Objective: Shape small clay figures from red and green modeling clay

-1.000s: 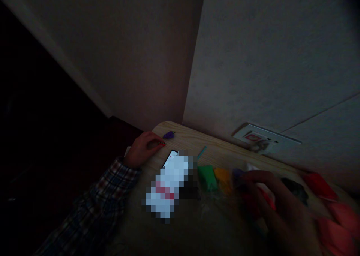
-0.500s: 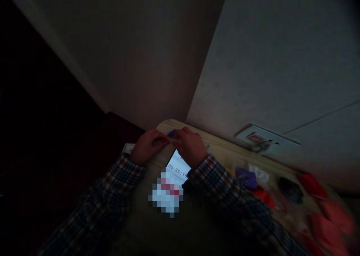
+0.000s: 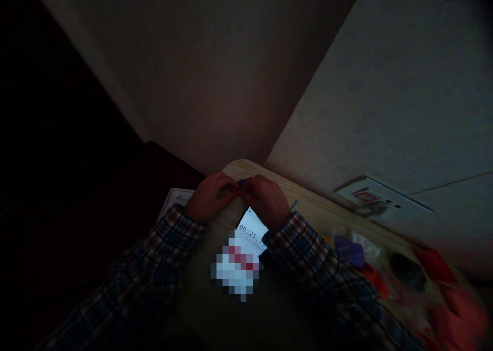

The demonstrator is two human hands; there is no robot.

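White, flat-edged object juts out past the left hand, which pinches a small red piece of unclear shape between thumb and fingers. That piece sits between both hands, over the rounded corner of a pale wood-grain table; a dark purple lump shows just behind it. Below lies a lit phone, partly pixelated. The right hand brings bent fingertips to the red piece; whether they grip it, I cannot tell. Farther right come a thin teal stick, a purple packet, crumpled clear plastic, an orange-red packet, a black packet, a bright red packet and salmon-pink packets.
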